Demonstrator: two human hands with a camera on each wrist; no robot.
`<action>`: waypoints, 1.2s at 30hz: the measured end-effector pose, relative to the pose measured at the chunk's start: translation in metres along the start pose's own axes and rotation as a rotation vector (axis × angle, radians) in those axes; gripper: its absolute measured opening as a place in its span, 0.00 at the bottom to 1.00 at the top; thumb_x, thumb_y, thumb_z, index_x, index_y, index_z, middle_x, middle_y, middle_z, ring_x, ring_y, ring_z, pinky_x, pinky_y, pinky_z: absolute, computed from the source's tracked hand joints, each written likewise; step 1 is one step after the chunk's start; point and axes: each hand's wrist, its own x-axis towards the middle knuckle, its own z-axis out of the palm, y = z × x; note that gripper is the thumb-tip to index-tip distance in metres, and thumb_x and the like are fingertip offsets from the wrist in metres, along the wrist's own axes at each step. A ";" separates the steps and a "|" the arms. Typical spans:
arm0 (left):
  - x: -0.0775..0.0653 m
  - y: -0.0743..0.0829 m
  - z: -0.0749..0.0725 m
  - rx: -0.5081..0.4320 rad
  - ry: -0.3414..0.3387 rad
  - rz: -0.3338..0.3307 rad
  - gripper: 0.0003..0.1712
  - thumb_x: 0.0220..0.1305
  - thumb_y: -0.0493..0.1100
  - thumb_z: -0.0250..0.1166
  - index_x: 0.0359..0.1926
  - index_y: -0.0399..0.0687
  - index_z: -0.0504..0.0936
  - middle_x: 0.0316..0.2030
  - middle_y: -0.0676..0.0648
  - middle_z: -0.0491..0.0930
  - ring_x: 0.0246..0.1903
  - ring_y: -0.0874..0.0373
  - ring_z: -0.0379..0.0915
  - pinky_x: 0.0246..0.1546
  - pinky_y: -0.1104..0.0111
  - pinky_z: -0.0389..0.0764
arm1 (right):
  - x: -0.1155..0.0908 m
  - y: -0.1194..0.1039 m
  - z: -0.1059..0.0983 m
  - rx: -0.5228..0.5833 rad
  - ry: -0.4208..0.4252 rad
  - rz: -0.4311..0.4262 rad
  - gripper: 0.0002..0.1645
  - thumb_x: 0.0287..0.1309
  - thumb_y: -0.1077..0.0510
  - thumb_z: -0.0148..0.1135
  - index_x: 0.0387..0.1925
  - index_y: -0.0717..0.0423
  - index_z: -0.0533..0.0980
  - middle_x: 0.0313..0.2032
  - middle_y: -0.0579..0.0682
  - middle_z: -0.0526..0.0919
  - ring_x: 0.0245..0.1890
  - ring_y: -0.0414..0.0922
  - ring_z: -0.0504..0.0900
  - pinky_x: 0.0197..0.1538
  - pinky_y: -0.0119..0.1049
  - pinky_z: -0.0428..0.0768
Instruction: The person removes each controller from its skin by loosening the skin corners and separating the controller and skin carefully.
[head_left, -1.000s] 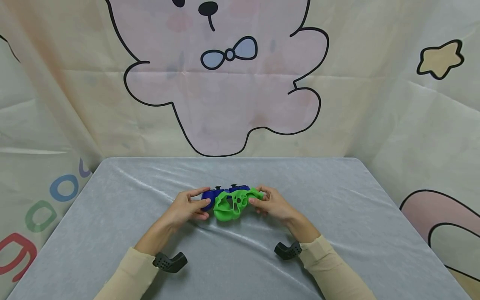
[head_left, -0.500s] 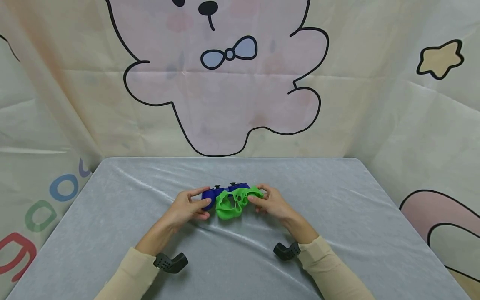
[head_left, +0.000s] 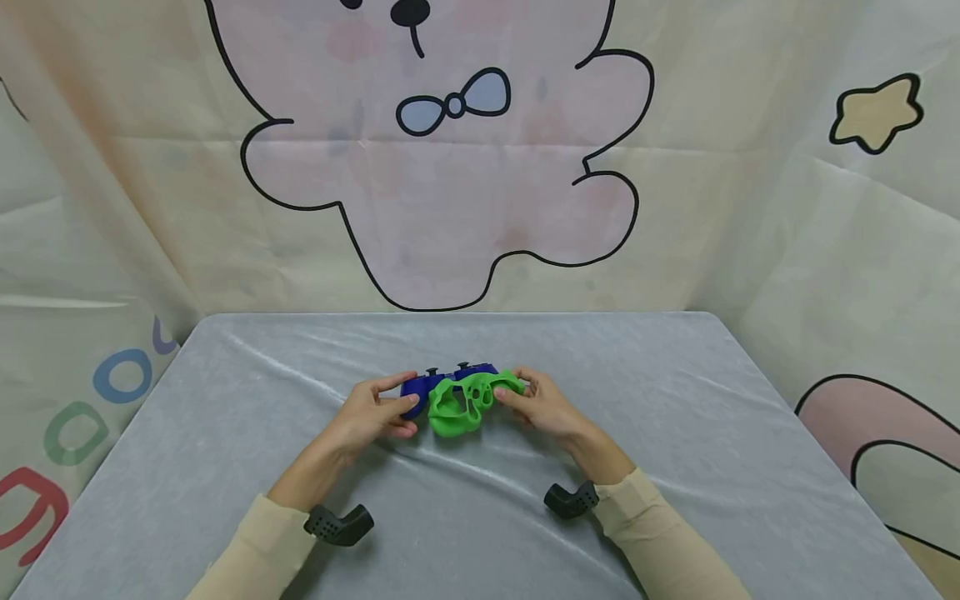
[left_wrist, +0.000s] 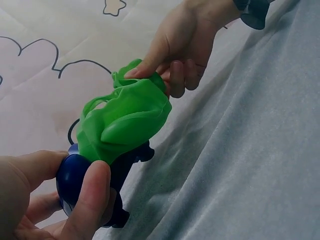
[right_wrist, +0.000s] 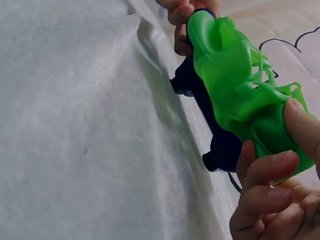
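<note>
A dark blue game controller (head_left: 417, 387) is held above the table, its two thumbsticks at the far top edge. My left hand (head_left: 371, 411) grips its left handle between thumb and fingers, as the left wrist view shows with the blue handle (left_wrist: 70, 180). Loose green silicone cover (head_left: 453, 422), with cut-out holes, hangs rumpled over the controller's near side. Its left lobe droops free beside the blue handle. My right hand (head_left: 546, 408) pinches the cover's right end, thumb on top of the green cover (right_wrist: 225, 85). The controller's right handle is hidden by the cover.
Grey velvety cloth (head_left: 480, 533) covers the table, with creases near the middle. Behind it hangs a printed curtain (head_left: 480, 208) with a cartoon figure. Each wrist wears a black camera mount (head_left: 339, 525).
The cover's drooping lobe has shifted slightly upward, and the controller has tilted a little. Both hands keep their grips. The head view has moved very slightly.
</note>
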 end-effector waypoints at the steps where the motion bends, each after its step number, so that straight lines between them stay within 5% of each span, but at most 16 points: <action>1: 0.000 0.000 0.000 0.004 -0.001 -0.002 0.33 0.73 0.37 0.60 0.76 0.41 0.62 0.41 0.38 0.88 0.24 0.63 0.83 0.31 0.72 0.86 | 0.000 0.000 0.000 0.003 0.001 0.000 0.13 0.71 0.53 0.61 0.47 0.57 0.72 0.13 0.39 0.64 0.16 0.38 0.60 0.24 0.29 0.63; 21: 0.001 0.000 0.003 0.005 0.022 0.007 0.33 0.72 0.36 0.61 0.75 0.41 0.63 0.35 0.42 0.89 0.23 0.62 0.83 0.30 0.72 0.86 | -0.001 -0.005 0.003 0.044 0.074 -0.020 0.06 0.69 0.60 0.62 0.40 0.58 0.74 0.23 0.41 0.81 0.16 0.36 0.68 0.25 0.27 0.68; 36: 0.000 0.002 0.003 0.006 0.015 0.027 0.34 0.72 0.35 0.61 0.75 0.39 0.62 0.37 0.38 0.88 0.22 0.64 0.82 0.29 0.73 0.86 | -0.002 -0.008 0.005 -0.045 0.138 -0.012 0.13 0.67 0.58 0.65 0.42 0.61 0.70 0.27 0.59 0.88 0.18 0.41 0.78 0.25 0.31 0.74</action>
